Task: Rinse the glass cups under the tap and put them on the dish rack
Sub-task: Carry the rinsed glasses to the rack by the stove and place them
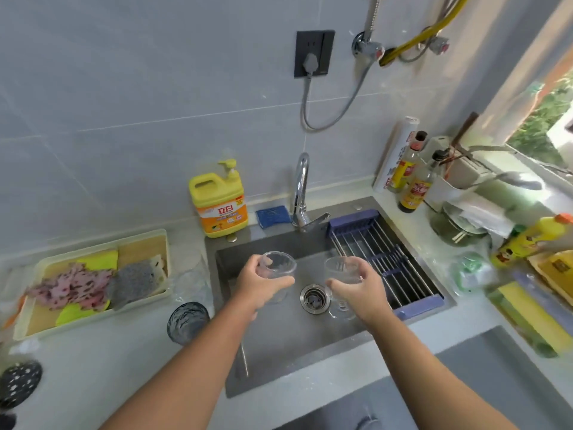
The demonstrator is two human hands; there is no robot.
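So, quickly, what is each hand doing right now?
Left hand: grips a clear glass cup.
Right hand: grips a ribbed stemmed glass.

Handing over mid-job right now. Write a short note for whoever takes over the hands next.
Left hand: grips a clear cup over the sink.
Right hand: grips a ribbed glass near the drain.
Tap: no water visible.
Dish rack, across the sink's right side: no cups on it.
Dark glass: on the counter left of the sink.
Done: two cups in hand.
Left: rinse both, rack them, then probably the dark glass.
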